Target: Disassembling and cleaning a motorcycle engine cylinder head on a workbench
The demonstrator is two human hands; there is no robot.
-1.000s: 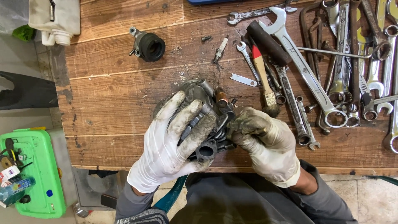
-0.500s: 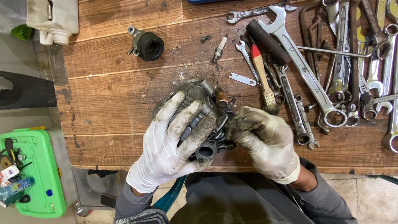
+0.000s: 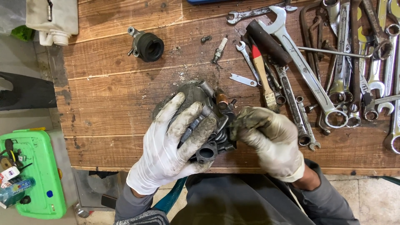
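Observation:
My left hand [image 3: 173,143], in a dirty white glove, wraps around a grimy grey metal carburetor [image 3: 208,110] held just above the near edge of the wooden workbench [image 3: 108,96]. My right hand [image 3: 271,139], in a soiled glove, pinches at the carburetor's right side with closed fingertips; what they hold there is hidden. A copper-coloured fitting [image 3: 223,100] sticks out of the carburetor's top.
A black rubber intake sleeve [image 3: 146,45] and a spark plug [image 3: 219,50] lie further back. Several wrenches [image 3: 308,71], a red-handled brush [image 3: 263,77] and a small flat spanner [image 3: 242,79] crowd the right side. A green plastic box [image 3: 31,171] sits on the floor at left.

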